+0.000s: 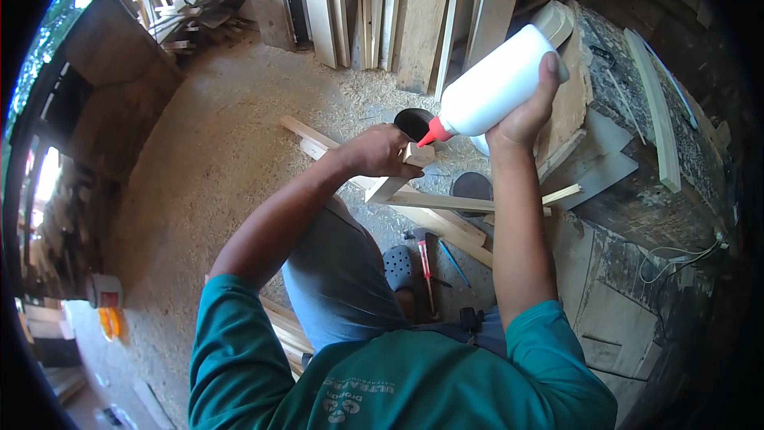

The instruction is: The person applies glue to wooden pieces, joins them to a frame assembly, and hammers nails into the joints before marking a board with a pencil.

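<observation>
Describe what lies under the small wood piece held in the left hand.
Long wooden strips cross on the sawdust floor below the wood piece. The left hand covers part of it.

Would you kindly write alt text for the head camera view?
The right hand tips a white glue bottle, red nozzle down, onto a small wood piece gripped by the left hand. Below lie a sawdust floor and a hammer.

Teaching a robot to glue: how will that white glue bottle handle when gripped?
The glue bottle probably yields under pressure, since the right hand wraps its plastic body. Tilted nozzle-down over the wood piece, it looks bulky, perhaps heavy if full. Its round body may roll.
</observation>
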Motion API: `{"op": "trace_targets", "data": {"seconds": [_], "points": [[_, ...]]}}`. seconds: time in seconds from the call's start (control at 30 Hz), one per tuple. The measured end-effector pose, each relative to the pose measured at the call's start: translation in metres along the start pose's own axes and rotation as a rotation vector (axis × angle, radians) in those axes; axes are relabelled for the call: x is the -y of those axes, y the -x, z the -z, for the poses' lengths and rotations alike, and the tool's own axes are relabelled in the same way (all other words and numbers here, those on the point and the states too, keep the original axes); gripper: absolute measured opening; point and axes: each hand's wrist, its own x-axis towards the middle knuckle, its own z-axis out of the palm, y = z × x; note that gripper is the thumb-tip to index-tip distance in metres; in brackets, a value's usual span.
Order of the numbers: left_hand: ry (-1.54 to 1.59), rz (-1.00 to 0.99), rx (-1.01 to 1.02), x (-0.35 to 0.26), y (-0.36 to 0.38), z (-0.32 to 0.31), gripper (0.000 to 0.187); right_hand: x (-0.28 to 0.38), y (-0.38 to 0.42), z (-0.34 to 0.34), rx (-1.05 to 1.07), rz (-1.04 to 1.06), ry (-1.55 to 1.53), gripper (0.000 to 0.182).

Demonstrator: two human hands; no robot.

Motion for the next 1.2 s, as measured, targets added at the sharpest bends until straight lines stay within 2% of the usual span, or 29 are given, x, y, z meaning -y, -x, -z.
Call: {"op": "trace_targets", "data": {"seconds": [0.07, 0.23, 0.33, 0.77, 0.97, 1.2], "points": [[-0.015, -0.06, -0.052, -0.001, 0.0, -0.002, 0.035, -0.006, 0.001, -0.001, -0.011, -0.003, -0.02, 0.059], [-0.033, -0.051, -0.008, -0.003, -0.001, -0.001, 0.033, -0.015, -0.001, 0.002, -0.041, 0.009, -0.053, 0.064], [-0.029, -0.014, 0.024, -0.006, -0.001, 0.002, 0.032, -0.011, 0.002, 0.003, -0.019, -0.035, 0.013, 0.055], [-0.025, -0.077, -0.05, -0.003, 0.002, -0.002, 0.029, -0.014, 0.0, 0.017, -0.103, -0.042, -0.012, 0.055], [0.01, -0.011, 0.012, -0.004, 0.002, 0.001, 0.03, -0.014, -0.001, 0.018, -0.094, -0.04, -0.004, 0.054], [-0.002, -0.016, -0.012, 0.001, 0.004, -0.002, 0.029, -0.017, 0.001, 0.022, -0.077, -0.033, 0.017, 0.054]]}}
